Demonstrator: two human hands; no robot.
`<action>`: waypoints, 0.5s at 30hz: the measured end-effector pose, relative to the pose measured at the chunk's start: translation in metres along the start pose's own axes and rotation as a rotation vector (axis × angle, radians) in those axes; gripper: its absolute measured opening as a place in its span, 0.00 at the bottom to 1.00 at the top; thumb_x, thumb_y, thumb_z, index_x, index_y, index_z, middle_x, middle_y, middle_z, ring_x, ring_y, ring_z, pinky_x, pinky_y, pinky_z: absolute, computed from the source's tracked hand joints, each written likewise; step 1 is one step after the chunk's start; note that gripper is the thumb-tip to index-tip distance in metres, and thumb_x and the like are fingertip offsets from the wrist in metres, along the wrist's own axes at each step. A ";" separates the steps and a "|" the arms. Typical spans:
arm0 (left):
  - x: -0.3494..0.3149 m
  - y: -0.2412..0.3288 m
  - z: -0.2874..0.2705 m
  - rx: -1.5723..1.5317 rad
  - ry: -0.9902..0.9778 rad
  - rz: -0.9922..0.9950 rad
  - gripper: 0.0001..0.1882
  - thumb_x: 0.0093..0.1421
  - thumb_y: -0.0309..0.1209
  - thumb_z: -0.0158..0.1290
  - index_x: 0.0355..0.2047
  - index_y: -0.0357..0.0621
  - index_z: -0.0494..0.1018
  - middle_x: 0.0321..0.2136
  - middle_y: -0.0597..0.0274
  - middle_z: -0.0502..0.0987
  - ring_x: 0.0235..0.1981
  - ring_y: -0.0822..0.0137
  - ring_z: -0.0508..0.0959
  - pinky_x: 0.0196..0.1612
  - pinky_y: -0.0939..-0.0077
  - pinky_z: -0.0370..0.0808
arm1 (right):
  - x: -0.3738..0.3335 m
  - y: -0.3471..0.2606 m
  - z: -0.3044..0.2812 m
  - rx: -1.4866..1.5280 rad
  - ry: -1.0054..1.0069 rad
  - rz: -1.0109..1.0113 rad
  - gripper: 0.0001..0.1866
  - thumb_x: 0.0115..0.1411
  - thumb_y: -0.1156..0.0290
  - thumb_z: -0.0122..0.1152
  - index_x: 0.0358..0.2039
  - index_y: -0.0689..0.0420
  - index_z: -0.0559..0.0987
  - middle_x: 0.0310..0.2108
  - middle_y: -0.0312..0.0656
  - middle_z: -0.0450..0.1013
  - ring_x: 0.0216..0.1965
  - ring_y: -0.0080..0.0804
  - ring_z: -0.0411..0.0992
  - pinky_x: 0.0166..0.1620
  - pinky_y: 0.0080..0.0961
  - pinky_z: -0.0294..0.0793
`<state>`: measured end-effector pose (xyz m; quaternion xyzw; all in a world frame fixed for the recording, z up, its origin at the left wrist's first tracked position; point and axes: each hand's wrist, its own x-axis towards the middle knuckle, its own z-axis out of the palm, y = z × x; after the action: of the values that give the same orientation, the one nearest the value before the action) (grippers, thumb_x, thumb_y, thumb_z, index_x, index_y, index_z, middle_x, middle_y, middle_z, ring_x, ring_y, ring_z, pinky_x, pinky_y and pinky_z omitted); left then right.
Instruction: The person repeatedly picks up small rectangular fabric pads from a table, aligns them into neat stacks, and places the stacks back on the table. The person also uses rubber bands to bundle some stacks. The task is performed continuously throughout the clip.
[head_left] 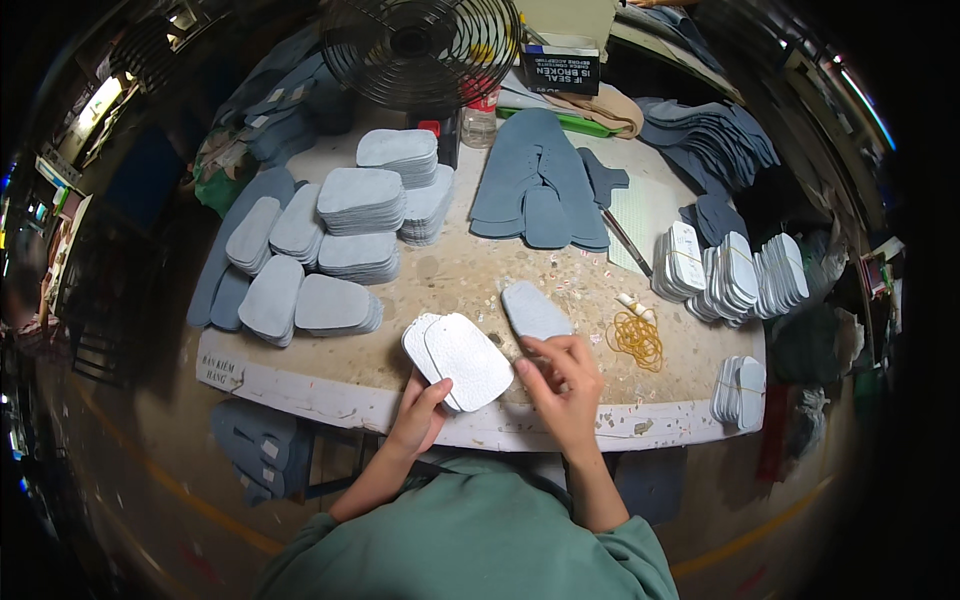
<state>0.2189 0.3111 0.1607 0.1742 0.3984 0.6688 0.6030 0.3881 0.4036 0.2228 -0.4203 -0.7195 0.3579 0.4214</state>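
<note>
My left hand [416, 420] is closed on a small stack of white leather pieces [468, 365], its thumb lying on the lower edge. They are rounded, grainy panels, slightly fanned out above the table's near side. To the right of them is my right hand [567, 385], thumb and forefinger apart, with nothing seen between them. Its fingertips are close to the stack's right edge; whether they touch it I cannot tell. Just beyond this hand a grey-blue panel [537, 312] lies flat on the table, its near end partly covered by the fingers.
Stacks of pale grey panels [360, 195] fill the table's left side. Larger blue cut pieces [540, 180] lie at the back, near a black fan [415, 45] and a bottle [479, 125]. Rubber bands [637, 340] and banded bundles [735, 275] are on the right.
</note>
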 end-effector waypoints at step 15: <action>0.001 -0.002 -0.004 -0.021 -0.005 -0.034 0.36 0.60 0.38 0.48 0.66 0.37 0.49 0.61 0.53 0.62 0.63 0.58 0.62 0.66 0.59 0.58 | -0.003 0.002 0.007 0.153 -0.083 0.041 0.13 0.55 0.75 0.66 0.43 0.58 0.82 0.33 0.37 0.71 0.25 0.21 0.68 0.26 0.16 0.68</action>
<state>0.2173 0.3107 0.1571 0.1628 0.3927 0.6623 0.6169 0.3832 0.4008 0.2179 -0.3863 -0.6983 0.4373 0.4145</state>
